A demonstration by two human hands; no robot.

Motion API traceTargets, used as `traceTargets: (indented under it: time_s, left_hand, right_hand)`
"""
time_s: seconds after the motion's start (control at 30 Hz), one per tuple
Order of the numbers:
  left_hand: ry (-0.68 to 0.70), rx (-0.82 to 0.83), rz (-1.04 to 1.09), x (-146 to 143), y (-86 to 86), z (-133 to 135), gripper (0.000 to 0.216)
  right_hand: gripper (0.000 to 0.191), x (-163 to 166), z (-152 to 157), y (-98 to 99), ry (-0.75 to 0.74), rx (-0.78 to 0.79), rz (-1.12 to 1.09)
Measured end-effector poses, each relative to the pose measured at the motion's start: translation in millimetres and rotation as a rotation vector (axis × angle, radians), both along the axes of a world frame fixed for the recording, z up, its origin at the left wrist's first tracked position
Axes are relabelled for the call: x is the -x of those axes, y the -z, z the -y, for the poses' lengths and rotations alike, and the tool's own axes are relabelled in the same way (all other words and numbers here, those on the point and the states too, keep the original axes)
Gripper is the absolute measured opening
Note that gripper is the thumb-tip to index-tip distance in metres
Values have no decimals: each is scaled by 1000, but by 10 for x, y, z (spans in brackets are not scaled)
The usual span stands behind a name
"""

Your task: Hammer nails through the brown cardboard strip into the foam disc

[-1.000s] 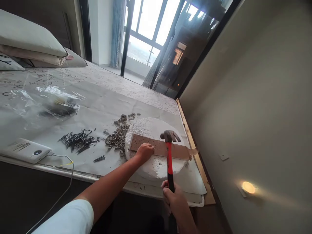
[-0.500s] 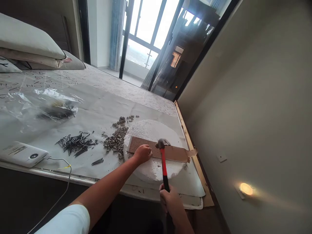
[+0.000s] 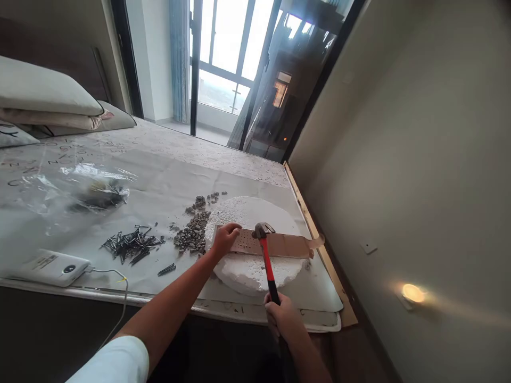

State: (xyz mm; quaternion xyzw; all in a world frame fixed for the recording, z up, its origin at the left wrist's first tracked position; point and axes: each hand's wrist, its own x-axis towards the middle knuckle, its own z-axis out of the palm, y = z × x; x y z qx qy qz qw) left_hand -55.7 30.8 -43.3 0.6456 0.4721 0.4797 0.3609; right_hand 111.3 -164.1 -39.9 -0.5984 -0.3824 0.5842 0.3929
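My right hand (image 3: pixel 282 316) is closed round the black grip of a claw hammer (image 3: pixel 267 260) with a red shaft. The hammer's metal head is over the middle of a brown cardboard strip (image 3: pixel 287 246) dotted with small holes on its left part. My left hand (image 3: pixel 226 238) lies at the strip's left part, its fingers curled over the far edge and holding it. Beneath the strip is a thick round white foam block (image 3: pixel 255 210). Whether a nail stands under the hammer head is too small to tell.
Left of the foam lie grey stone chips (image 3: pixel 194 229), a pile of nails (image 3: pixel 133 242) and a few separate nails (image 3: pixel 166 269). A clear plastic bag (image 3: pixel 96 186) and a white power bank (image 3: pixel 58 267) with a cable are farther left. A wooden edge (image 3: pixel 311 223) borders the wall.
My left hand has moved left along the cardboard strip, away from the hammer head. The hammer stays over the strip's middle. The view has shifted slightly.
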Motion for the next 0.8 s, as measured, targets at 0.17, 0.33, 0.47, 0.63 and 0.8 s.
traceTargets:
  time_s: [0.17, 0.33, 0.47, 0.63, 0.8]
  left_hand:
    - [-237, -83, -126, 643, -161, 153, 36]
    - [-322, -18, -452, 1312, -75, 451, 34]
    - [-342, 2, -697, 1627, 108, 600, 32]
    - [-216, 171, -1038, 1913, 407, 680, 30]
    - [-168, 271, -1181, 2071, 601, 775, 22]
  right_hand:
    - [14, -26, -33, -33, -39, 5, -91]
    - [14, 15, -43, 3, -69, 42, -93]
    - [12, 77, -26, 20, -83, 110, -37]
    - [15, 76, -4, -85, -110, 89, -88]
    - [17, 15, 18, -192, -122, 8, -137]
